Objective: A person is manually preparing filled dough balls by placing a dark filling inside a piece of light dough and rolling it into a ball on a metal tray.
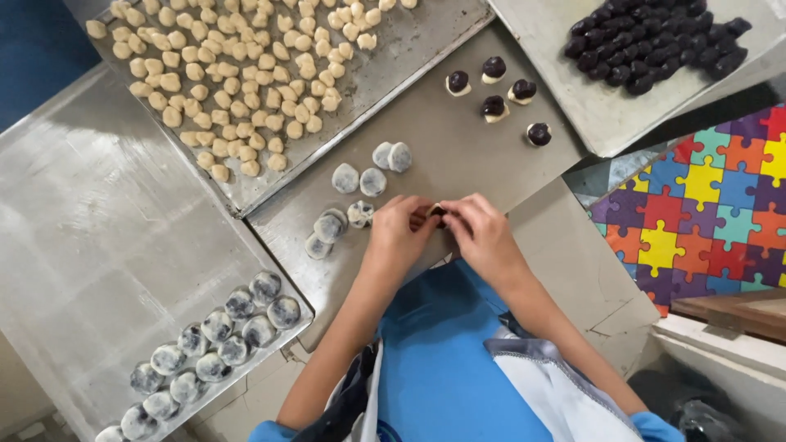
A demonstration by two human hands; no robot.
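Note:
My left hand (399, 229) and my right hand (483, 233) meet over a metal tray (458, 155), and together they pinch a small piece of pale dough with a dark filling (438, 213). Beside my left hand lie several wrapped, flour-dusted balls (360, 184). Farther up the tray sit several dough pieces topped with dark balls (495, 90).
A tray of many small pale dough lumps (237, 74) lies at the upper left. A tray with a heap of dark filling balls (655, 45) sits at the upper right. More wrapped balls (213, 336) line the lower-left tray. A coloured puzzle-pattern mat (704, 205) is at the right.

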